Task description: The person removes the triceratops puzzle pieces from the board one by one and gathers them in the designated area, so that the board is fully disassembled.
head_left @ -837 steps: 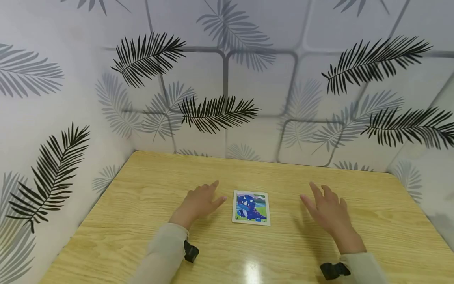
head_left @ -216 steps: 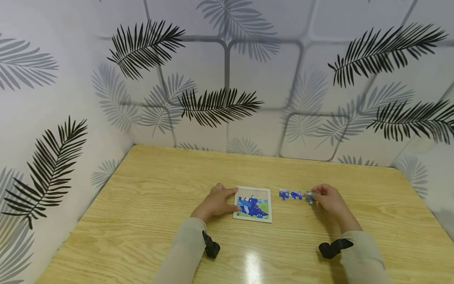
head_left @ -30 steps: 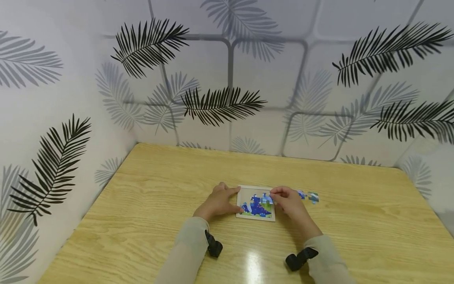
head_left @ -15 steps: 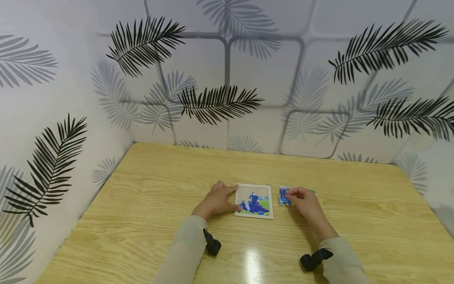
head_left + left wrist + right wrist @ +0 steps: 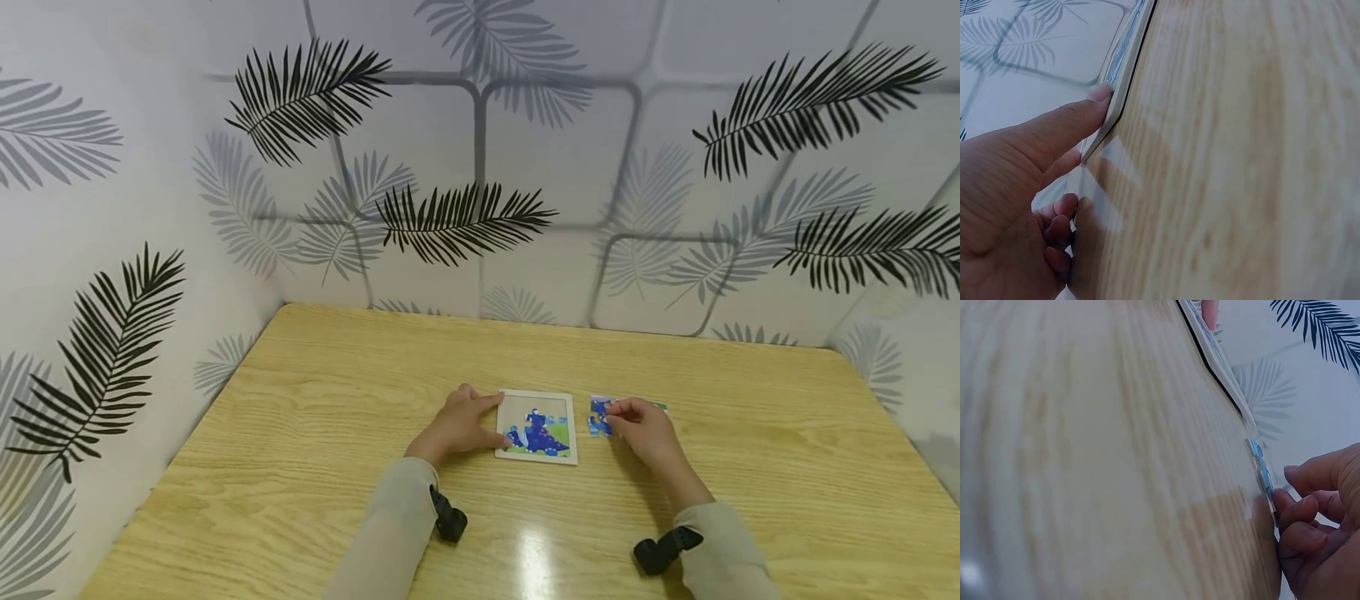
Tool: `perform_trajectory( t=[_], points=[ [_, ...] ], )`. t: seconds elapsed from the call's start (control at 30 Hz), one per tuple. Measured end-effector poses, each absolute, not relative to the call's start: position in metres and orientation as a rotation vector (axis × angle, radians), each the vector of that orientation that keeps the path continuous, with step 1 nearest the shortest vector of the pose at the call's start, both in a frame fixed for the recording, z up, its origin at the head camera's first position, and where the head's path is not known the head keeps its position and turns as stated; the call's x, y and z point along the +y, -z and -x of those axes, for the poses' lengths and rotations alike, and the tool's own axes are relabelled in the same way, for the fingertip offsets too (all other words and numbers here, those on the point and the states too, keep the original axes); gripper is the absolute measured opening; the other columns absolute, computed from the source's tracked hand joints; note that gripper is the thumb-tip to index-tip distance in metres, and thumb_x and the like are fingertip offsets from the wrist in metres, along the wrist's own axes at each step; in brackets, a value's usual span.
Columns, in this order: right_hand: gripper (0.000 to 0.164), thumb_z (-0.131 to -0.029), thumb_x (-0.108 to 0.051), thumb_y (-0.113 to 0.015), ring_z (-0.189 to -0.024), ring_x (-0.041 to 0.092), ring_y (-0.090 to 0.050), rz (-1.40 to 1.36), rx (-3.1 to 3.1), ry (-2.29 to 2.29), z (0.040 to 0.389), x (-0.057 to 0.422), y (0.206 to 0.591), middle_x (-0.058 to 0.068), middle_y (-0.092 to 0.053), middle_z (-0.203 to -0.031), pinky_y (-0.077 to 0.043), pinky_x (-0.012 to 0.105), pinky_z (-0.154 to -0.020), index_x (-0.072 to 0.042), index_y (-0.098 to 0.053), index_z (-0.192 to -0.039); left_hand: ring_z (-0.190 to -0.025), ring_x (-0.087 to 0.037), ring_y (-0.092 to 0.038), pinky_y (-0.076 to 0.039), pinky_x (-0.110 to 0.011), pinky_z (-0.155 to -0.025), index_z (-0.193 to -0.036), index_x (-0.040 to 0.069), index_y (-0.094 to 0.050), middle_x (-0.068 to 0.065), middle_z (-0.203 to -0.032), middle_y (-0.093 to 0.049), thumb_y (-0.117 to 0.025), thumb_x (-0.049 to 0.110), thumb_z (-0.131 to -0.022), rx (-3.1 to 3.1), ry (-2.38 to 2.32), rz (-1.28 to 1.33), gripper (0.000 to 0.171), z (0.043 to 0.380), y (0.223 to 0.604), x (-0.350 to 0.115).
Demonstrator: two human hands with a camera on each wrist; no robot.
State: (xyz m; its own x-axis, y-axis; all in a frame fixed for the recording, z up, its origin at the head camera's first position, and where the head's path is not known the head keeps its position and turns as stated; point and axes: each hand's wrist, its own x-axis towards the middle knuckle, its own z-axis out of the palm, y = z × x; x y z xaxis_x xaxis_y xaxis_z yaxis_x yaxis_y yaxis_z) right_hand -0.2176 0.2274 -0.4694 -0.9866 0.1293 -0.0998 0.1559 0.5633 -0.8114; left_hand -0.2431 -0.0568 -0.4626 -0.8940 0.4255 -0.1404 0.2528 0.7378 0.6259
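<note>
A square white-framed jigsaw board (image 5: 517, 406) lies on the table, partly filled with a blue dinosaur picture. My left hand (image 5: 461, 423) holds its left edge, thumb low on the frame and index finger at the far corner. To the right of the board, my right hand (image 5: 648, 429) reaches over loose jigsaw pieces with curled fingers. A blue piece (image 5: 595, 427) lies beside its thumb, with another piece (image 5: 599, 403) just behind. In the right wrist view the thumb (image 5: 1297, 477) stands slightly above a flat piece (image 5: 1262, 469); I cannot tell whether the fingers pinch one.
A green-edged piece (image 5: 660, 406) peeks out behind my right hand. The wooden table (image 5: 337, 367) runs back to a wall (image 5: 540, 275) printed with feathery leaves. Black wrist cameras (image 5: 451, 517) sit on both sleeves.
My right hand has brought a blue piece from the board's right side to the table beside the other pieces, and that piece has since shifted slightly toward me. The left hand stays on the frame.
</note>
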Motion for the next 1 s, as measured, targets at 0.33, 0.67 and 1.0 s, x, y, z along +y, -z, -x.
perform_trajectory(
  t=[0.33,0.67,1.0],
  points=[
    [0.012,-0.092,-0.009,-0.060,-0.086,0.023,-0.051,-0.252,2.772,1.403,0.216,0.228,0.470,0.014,-0.061,-0.100,-0.042,0.028,-0.067,0.001,-0.063,-0.099,-0.089,-0.021,-0.032,-0.033,-0.034,-0.075,-0.143,0.017,-0.044,-0.005,-0.098,-0.035,-0.079,0.036,-0.077,2.675,-0.890,-0.545,0.078,0.244,0.464,-0.057],
    [0.013,-0.092,-0.010,-0.060,-0.085,0.023,-0.051,-0.250,2.774,1.404,0.216,0.227,0.469,0.014,-0.061,-0.100,-0.042,0.027,-0.066,0.001,-0.063,-0.100,-0.089,-0.021,-0.031,-0.032,-0.034,-0.074,-0.143,0.017,-0.044,-0.005,-0.097,-0.034,-0.079,0.036,-0.077,2.676,-0.892,-0.551,0.078,0.244,0.465,-0.057],
    [0.013,-0.091,-0.008,-0.060,-0.090,0.025,-0.053,-0.124,2.798,1.427,0.218,0.215,0.463,0.014,-0.061,-0.099,-0.044,0.032,-0.075,0.002,-0.063,-0.098,-0.090,-0.022,-0.032,-0.033,-0.035,-0.075,-0.144,0.017,-0.044,-0.005,-0.098,-0.034,-0.078,0.036,-0.077,2.669,-0.898,-0.540,0.077,0.243,0.464,-0.057]
  ],
)
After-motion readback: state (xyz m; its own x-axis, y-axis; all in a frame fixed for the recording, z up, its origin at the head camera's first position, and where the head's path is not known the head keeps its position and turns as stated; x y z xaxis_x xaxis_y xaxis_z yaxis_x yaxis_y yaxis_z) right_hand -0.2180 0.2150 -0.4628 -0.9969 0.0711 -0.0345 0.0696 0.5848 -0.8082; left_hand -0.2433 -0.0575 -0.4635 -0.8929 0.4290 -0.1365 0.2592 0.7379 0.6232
